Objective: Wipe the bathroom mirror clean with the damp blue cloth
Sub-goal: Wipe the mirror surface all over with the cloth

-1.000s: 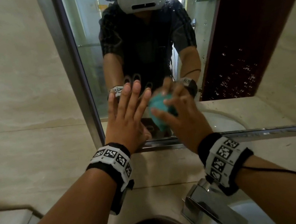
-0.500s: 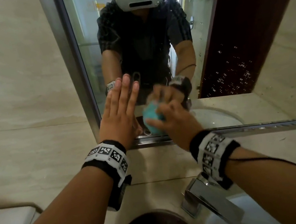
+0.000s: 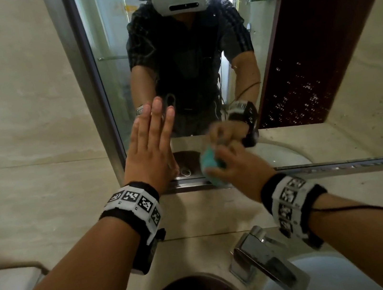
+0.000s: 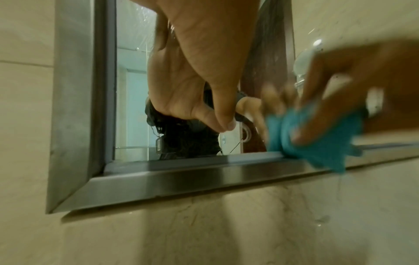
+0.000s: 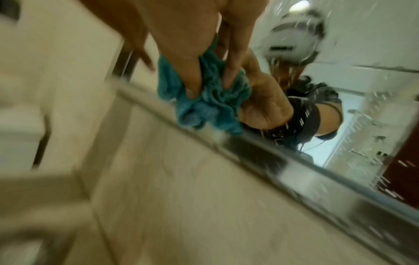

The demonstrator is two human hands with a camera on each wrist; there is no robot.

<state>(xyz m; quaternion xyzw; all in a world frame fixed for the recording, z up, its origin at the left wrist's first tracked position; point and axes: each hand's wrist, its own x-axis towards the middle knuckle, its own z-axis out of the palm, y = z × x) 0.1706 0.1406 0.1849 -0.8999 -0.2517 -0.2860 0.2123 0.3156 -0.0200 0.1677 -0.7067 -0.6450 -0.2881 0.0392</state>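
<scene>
My right hand [image 3: 238, 165] clutches the bunched blue cloth [image 3: 210, 164], pressing it against the bottom edge of the bathroom mirror [image 3: 199, 73], right where the glass meets the steel frame [image 4: 181, 181]. My left hand [image 3: 151, 148] lies flat on the glass just beside it, fingers straight, holding nothing.

No readable words or numbers anywhere; only black-and-white square code markers on both wristbands [image 3: 133, 201].
</scene>
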